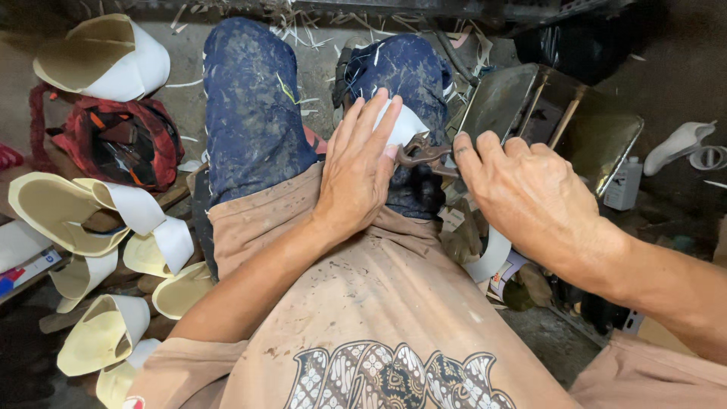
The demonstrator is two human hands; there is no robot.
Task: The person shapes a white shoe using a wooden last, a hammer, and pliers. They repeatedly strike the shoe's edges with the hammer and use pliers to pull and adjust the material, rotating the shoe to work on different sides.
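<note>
On my right thigh lies a white shoe piece (407, 123), a curved bit of pale material, and my left hand (360, 163) is spread flat over it, fingers straight and close together, pressing it down rather than gripping it. Just beside it, at the edge of that piece, sit the rusty jaws of a pair of pincers (421, 154), which my right hand (522, 193) has hold of; the fingers are curled round the handles, though the handles themselves are hidden under my hand, so I cannot tell how tightly they are squeezed. A white strip (488, 257) hangs down below my right hand. My legs are in dark blue, dust-marked trousers (254, 113) and my shirt is a stained tan one (363, 303). To my left, well apart, cream and white shoe uppers (98, 220) lie in a loose heap, another (102, 57) further up above a red bag (121, 140). To my right stand tilted metal plates (598, 136) and a small white bottle (625, 182).
</note>
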